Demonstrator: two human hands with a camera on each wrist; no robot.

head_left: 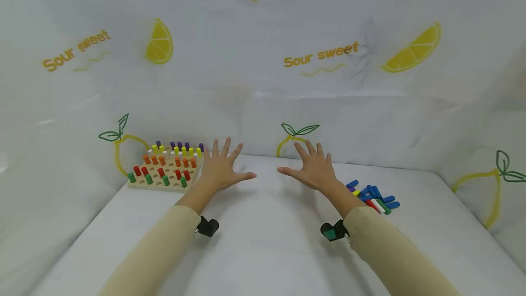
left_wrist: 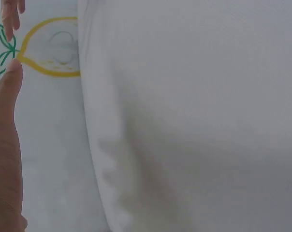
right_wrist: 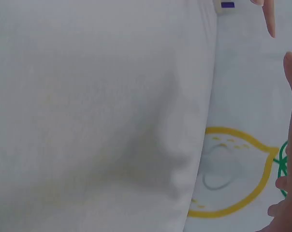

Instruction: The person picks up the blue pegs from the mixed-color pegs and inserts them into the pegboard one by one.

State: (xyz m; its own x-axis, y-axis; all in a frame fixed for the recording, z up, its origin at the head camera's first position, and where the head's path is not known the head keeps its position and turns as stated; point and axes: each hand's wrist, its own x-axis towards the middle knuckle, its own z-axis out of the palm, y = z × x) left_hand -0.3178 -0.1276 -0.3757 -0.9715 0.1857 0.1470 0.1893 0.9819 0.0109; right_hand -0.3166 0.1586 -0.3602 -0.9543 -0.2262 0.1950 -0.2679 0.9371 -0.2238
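Observation:
My left hand (head_left: 221,168) is held out over the white table with its fingers spread, just right of a wooden pegboard (head_left: 162,186). Colored pegs stand in the board in rows: green (head_left: 165,180), red (head_left: 137,171), orange (head_left: 178,161), white, yellow and purple, with some holes bare. Fingers also spread, my right hand (head_left: 315,169) hovers left of a loose pile of pegs, mostly blue (head_left: 376,192), with a red, a white (head_left: 378,206) and a green one among them. Neither hand holds anything. Both wrist views show a thumb and fingertips at the edge, above hand shadows on the cloth.
The white table (head_left: 263,250) meets a white sheet wall (head_left: 230,58) at the back and sides, printed with lemons and "Sour sweet". A dark wrist camera (head_left: 207,226) is strapped to the left wrist, another (head_left: 334,230) to the right.

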